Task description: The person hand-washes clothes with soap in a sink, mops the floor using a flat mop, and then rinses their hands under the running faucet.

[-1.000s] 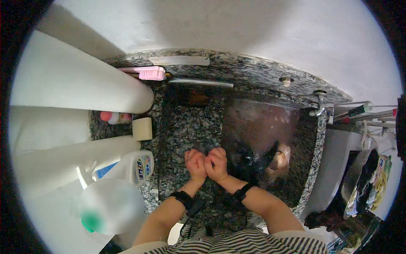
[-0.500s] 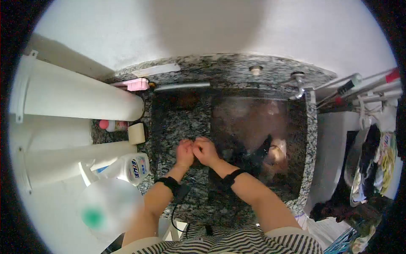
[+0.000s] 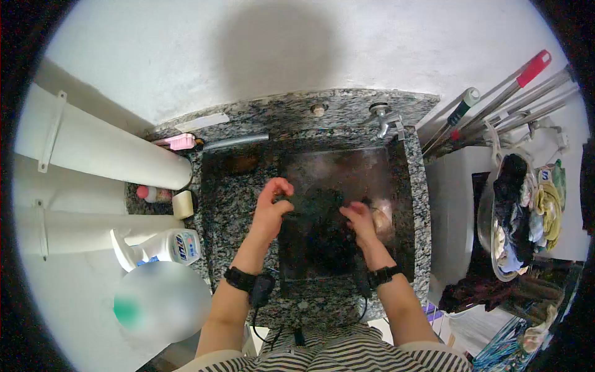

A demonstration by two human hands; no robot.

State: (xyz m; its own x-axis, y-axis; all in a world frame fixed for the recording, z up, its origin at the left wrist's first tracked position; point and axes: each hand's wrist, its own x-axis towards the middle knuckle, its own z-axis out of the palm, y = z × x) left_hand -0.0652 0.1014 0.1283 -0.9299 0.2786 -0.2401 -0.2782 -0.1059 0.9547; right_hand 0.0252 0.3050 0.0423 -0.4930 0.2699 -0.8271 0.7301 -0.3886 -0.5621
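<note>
Above the stone sink point(image 3: 419, 211), my left hand point(image 3: 271, 206) has curved fingers, with a gap between them and the thumb. My right hand point(image 3: 359, 220) is to its right, loosely bent with fingertips pointing left; nothing can be made out in it. Between and below the hands, a black patch point(image 3: 328, 242) shows in the wet basin; whether it is cloth or a dark reflection I cannot tell. A pale shape point(image 3: 383, 217) shows beside my right hand, unclear in the water. Both wrists wear black bands.
A spray bottle point(image 3: 176, 247), a soap bar point(image 3: 183, 205) and a pink brush point(image 3: 183, 142) line the left side. The tap point(image 3: 385, 121) is at the back. On the right are pole handles point(image 3: 462, 111) and a metal basin point(image 3: 485, 229) of clothes.
My hands were together over the left stone slab. They have separated and moved apart, the right one well over to the basin. The view has shifted a little.
</note>
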